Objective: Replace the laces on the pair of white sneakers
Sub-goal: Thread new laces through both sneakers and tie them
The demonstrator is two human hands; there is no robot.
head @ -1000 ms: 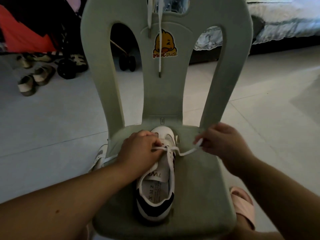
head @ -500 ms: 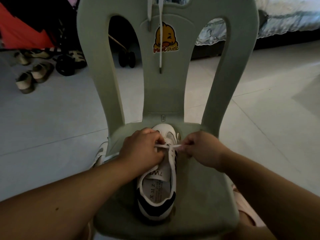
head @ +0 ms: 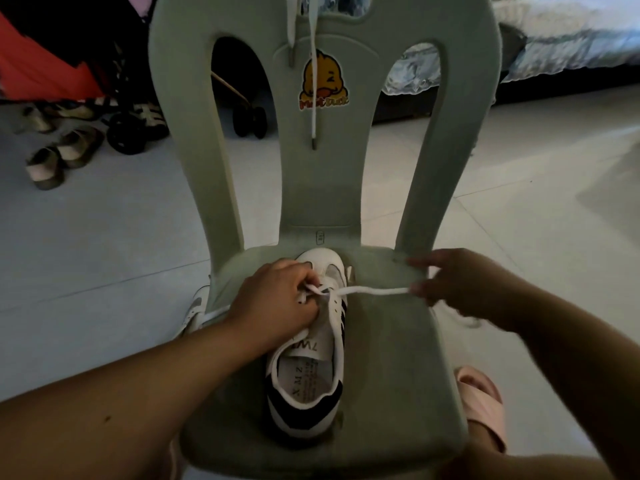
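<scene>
The fingers [head: 306, 284] of the left hand [head: 273, 301] are curled tight over the front eyelets of the sneaker [head: 301, 412], and they pinch the lace [head: 374, 290] just where it crosses. In my judgement this grip has two purposes: it keeps the shoe from sliding, and it stops the crossing from becoming loose while the other side is pulled. The fingers [head: 420, 289] of the right hand [head: 462, 287] are closed narrow on the same lace, well apart from the shoe, so the strand between hand and eyelet is stretched straight and nearly level. This hand is somewhat blurred, so I cannot tell exactly which fingers do the pinching. Past it, the rest of the lace seems to fall over the edge of the seat.

The sneaker lies in the middle of the seat of a green chair [head: 398, 358], toe toward the backrest and heel toward the person, which puts the eyelets in easy reach of both hands. Only the eyelets nearest the toe appear laced and the upper ones look empty, so I judge the work on this shoe to be at an early stage. A second sneaker [head: 195, 306] waits on the floor [head: 104, 237] just beside the left edge of the seat, partly hidden. A spare lace [head: 313, 98] hangs down the backrest, probably kept there ready for it.
</scene>
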